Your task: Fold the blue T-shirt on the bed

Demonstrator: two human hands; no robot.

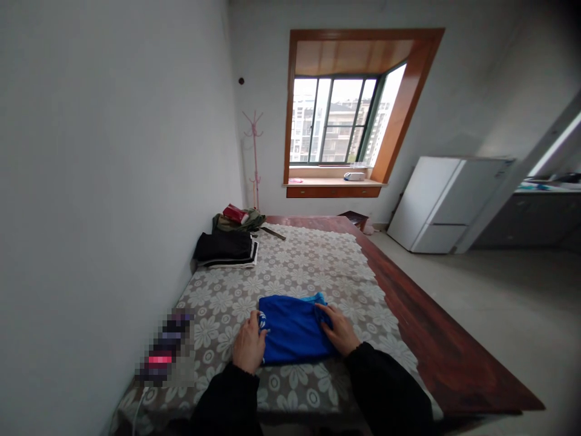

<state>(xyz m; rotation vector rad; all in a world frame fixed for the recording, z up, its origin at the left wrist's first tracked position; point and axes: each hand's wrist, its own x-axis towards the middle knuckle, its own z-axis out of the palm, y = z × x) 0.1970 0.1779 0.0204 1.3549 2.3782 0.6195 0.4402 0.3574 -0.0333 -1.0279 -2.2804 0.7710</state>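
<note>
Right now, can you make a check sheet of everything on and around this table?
Surface: wooden table under a flowered lace cloth.
Job's things: folded blue garment.
Clutter: dark folded clothes, olive and red pile, blurred item by the wall.
Hands: left hand flat on the garment's left edge; right hand pressing its right edge.
Cables: white cable at the near left corner.
Surroundings: window, pink coat stand, white fridge.
</note>
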